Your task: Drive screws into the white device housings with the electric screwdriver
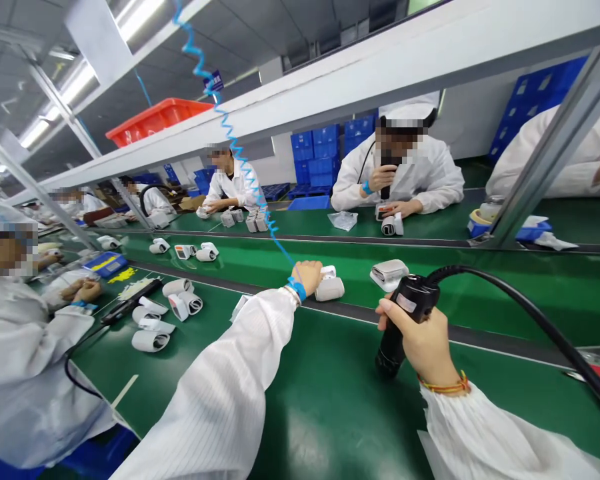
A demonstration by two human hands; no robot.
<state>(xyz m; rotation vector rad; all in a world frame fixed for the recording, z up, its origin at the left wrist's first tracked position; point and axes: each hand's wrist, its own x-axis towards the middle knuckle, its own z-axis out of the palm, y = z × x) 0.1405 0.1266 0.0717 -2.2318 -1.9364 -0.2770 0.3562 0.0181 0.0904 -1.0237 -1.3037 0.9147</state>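
My left hand, with a blue band at the wrist, reaches out over the green conveyor belt. Its fingers are closed on the left side of a rolled cuff device with a white top. My right hand is wrapped round a black handheld tool, held upright above the green tabletop. A thick black cable leaves the tool's top and curves off to the right. Just behind the tool, a folded grey cuff rests on the belt.
Several rolled cuffs sit on the table at left, near a black tool and a blue tray. A person in white is close at the left; others work across the belt. A coiled blue cord hangs by my left wrist.
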